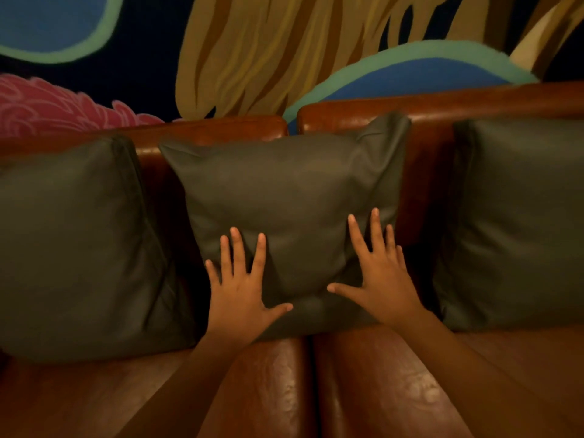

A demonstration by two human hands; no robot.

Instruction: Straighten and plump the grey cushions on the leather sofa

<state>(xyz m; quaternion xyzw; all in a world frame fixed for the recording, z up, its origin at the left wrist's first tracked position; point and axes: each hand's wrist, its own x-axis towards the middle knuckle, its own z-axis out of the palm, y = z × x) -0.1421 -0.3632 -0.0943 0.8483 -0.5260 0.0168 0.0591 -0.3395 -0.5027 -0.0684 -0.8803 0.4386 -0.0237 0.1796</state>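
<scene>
We see a brown leather sofa [373, 384] with a glossy, worn seat that shows pale scuffed patches. Against its shiny backrest lean three square grey cushions, the middle one [284, 191] of smooth, faintly sheened, leather-like cloth creased into soft folds. Behind the sofa, the painted wall mural [240, 49] looks matt, in flat blue, green, tan and pink.

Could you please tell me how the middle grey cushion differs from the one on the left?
The middle cushion has the left hand and right hand pressed flat on it; the left cushion is untouched. The middle cushion is dented and creased, the left one smoother and fuller. Both lean on the sofa backrest.
</scene>
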